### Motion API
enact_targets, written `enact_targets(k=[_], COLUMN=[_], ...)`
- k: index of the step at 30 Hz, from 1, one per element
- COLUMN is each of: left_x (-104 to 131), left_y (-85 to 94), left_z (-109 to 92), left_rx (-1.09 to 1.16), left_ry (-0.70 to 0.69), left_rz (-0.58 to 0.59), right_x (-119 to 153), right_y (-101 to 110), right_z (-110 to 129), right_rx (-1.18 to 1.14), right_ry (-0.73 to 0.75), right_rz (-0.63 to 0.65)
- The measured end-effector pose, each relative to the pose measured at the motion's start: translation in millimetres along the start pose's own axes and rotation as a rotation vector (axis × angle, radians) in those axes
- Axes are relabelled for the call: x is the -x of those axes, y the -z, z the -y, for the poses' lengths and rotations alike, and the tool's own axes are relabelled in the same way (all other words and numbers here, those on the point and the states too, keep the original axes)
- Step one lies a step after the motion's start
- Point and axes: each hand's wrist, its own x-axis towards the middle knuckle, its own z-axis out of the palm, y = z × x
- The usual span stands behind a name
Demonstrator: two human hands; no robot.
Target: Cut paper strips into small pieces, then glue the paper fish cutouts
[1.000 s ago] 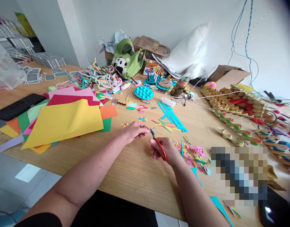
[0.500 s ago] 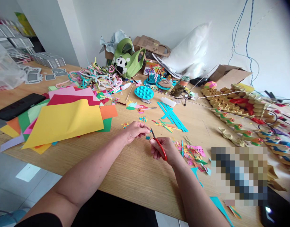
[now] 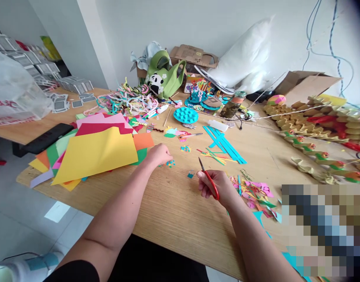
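My right hand [image 3: 215, 186] is closed round the red handles of a pair of scissors [image 3: 208, 178]. Their blades look closed and point away to the upper left. My left hand [image 3: 160, 154] is over a small heap of tiny cut paper bits [image 3: 170, 163], its fingers drawn together; whatever they hold is hidden. On the wood between the hands lies a small blue paper piece [image 3: 190, 174]. Another little heap of blue and yellow bits [image 3: 185, 149] sits farther back. Beyond the scissors are thin coloured paper strips [image 3: 216, 156] and longer blue strips [image 3: 225, 145].
Coloured paper sheets [image 3: 97, 152] are stacked at left, in front of tangled pipe cleaners [image 3: 123, 98]. A blue studded disc [image 3: 185, 115], a glass jar [image 3: 234, 105] and a green panda bag [image 3: 165, 76] stand behind. Paper scraps [image 3: 256, 194] and egg-carton strips [image 3: 312, 147] lie at right.
My left hand has moved left, away from the scissors' tip, to the small heap of bits. The right hand still holds the scissors. The view has shifted a little.
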Motion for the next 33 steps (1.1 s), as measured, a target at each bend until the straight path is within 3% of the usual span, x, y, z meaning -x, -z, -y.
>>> enact_targets(k=[6, 11, 14, 18, 23, 28, 33], left_x=[0.0, -3.7, 0.0, 10.4, 17.1, 15.2, 13.7], left_y=[6.0, 2.7, -8.1, -31.6, -49.1, -50.0, -49.1], left_z=[-0.1, 2.6, -5.6, -20.9, -26.4, -26.3, -29.3], left_rx=[-0.192, -0.147, 0.028, 0.138, 0.081, 0.189, 0.767], left_ry=[0.0, -0.014, -0.204, -0.547, -0.693, -0.618, -0.341], left_rz=[-0.004, -0.142, -0.144, 0.01, 0.091, 0.116, 0.234], right_x=[0.1, -0.2, -0.4, -1.8, -2.8, -5.6, -8.1], right_y=[-1.4, -0.7, 1.3, 4.0, 4.2, 2.7, 3.1], right_z=[1.3, 1.7, 2.6, 2.5, 1.2, -1.7, -2.4], right_rx=[-0.024, -0.053, -0.08, -0.124, -0.137, -0.172, -0.167], right_ry=[0.019, 0.059, 0.097, 0.121, 0.13, 0.142, 0.18], right_rz=[-0.009, -0.088, -0.188, -0.252, -0.254, -0.247, -0.305])
